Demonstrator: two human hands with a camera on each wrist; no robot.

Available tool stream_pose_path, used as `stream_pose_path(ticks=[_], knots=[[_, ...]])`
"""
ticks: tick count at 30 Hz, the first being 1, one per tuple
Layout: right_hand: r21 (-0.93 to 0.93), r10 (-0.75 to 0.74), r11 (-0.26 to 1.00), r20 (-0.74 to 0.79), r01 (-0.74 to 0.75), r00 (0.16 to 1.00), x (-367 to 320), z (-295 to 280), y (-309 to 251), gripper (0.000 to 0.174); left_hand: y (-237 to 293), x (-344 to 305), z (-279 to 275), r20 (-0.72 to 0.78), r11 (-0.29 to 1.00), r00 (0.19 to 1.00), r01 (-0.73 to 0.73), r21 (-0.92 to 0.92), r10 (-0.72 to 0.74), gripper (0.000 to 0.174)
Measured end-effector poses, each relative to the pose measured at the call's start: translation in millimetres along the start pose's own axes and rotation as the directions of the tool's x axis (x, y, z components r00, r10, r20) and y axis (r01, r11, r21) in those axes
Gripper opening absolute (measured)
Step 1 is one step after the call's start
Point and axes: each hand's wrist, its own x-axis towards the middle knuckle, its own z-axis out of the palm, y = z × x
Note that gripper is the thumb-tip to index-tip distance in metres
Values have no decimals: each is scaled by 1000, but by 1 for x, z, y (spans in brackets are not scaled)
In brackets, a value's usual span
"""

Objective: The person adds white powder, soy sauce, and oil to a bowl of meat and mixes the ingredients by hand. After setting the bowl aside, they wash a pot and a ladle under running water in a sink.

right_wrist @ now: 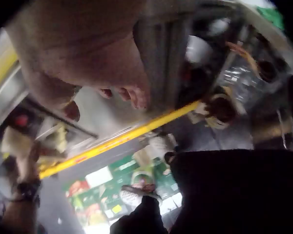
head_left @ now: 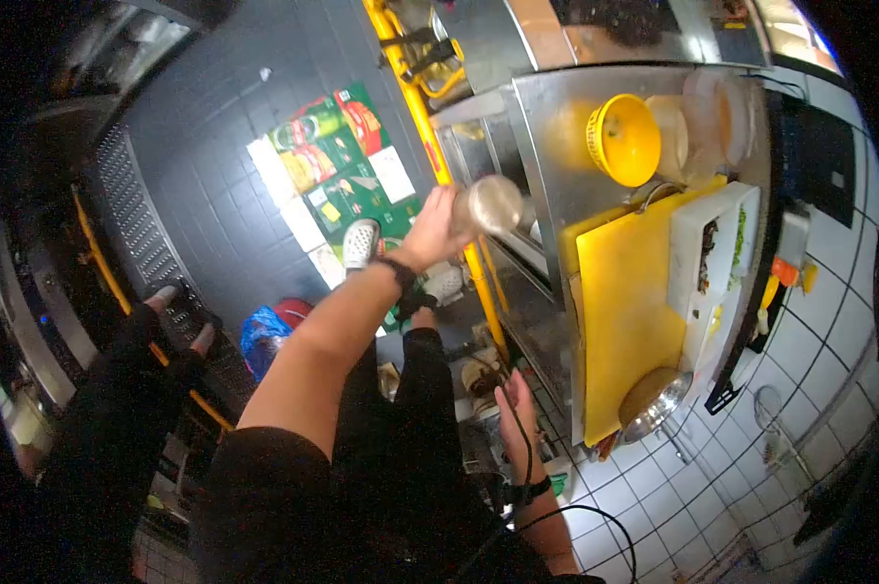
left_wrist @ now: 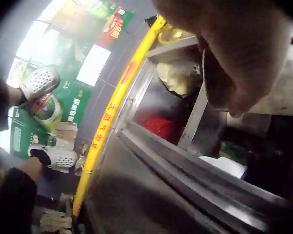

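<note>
My left hand (head_left: 431, 234) grips a round, translucent container (head_left: 495, 205) by its side, out beyond the yellow pipe at the edge of the metal counter. The container's pale round end faces up in the head view. In the left wrist view the left hand (left_wrist: 244, 53) looms large at the top right, and its grip is mostly hidden there. My right hand (head_left: 517, 414) is held low beside the counter with nothing in it, a thin black cable running past it. Its fingers (right_wrist: 136, 97) hang loosely bent in the right wrist view.
The metal counter bears a yellow cutting board (head_left: 619, 321), a yellow bowl (head_left: 634, 146), a white tray (head_left: 685, 243) of chopped food and a metal bowl (head_left: 661, 399). A yellow pipe (head_left: 425, 127) runs alongside. Flattened green cardboard (head_left: 347, 200) covers floor tiles. Another person's legs (head_left: 118, 389) are at left.
</note>
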Motion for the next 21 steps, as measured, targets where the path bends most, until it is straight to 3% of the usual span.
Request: stream_pose_path(ticks=[1, 2, 3, 4, 6, 7, 9, 10, 13, 14, 15, 16, 18, 19, 20, 21], knots=[[71, 183, 981, 1, -182, 983, 4, -4, 31, 64, -8, 20, 15, -9, 1000, 1000, -10, -12, 10, 78], [306, 228, 925, 27, -225, 973, 16, -8, 105, 62, -14, 42, 30, -29, 998, 997, -65, -4, 65, 77], [308, 241, 922, 24, -237, 970, 23, -14, 142, 62, -20, 62, 48, -45, 992, 991, -122, 6, 122, 76], [523, 359, 794, 11, -311, 933, 28, -19, 170, 61, -27, 80, 67, -44, 988, 988, -147, 47, 149, 75], [829, 537, 497, -64, -255, 841, 37, -26, 158, 55, -56, 113, 106, 51, 978, 985, -172, 120, 167, 72], [832, 552, 490, -66, -260, 831, 52, -30, 166, 55, -57, 120, 116, 87, 973, 981, -184, 140, 173, 68], [948, 575, 315, -235, 52, 784, 76, -41, 188, 44, -55, 135, 133, 160, 961, 970, -212, 176, 184, 61], [950, 587, 309, -226, 43, 777, 82, -46, 195, 44, -50, 141, 139, 98, 969, 982, -176, 172, 161, 55], [957, 439, 252, -247, 145, 864, 95, -49, 204, 34, -46, 128, 145, 144, 936, 973, -213, 280, 178, 42], [965, 463, 231, -223, 126, 858, 99, -50, 200, 30, -65, 109, 164, 5, 997, 997, -73, 28, 73, 41], [969, 471, 219, -206, 112, 858, 103, -50, 201, 28, -64, 92, 162, 0, 993, 994, -107, 58, 107, 39], [974, 480, 206, -188, 98, 857, 106, -50, 203, 26, -54, 72, 158, 21, 987, 989, -149, 62, 148, 37], [993, 539, -41, -70, 110, 839, 111, -48, 225, 24, -28, 37, 152, 192, 975, 956, -218, -42, 222, 34], [994, 536, -43, -65, 103, 842, 111, -49, 233, 24, -7, 20, 145, 410, 982, 892, -178, -61, 188, 23], [996, 521, 12, -86, 94, 849, 109, -52, 241, 24, 25, 17, 135, 272, 945, 912, -258, -202, 307, 10], [994, 506, 68, -109, 87, 856, 107, -55, 250, 25, 26, 20, 134, 268, 946, 914, -256, -199, 304, 10]])
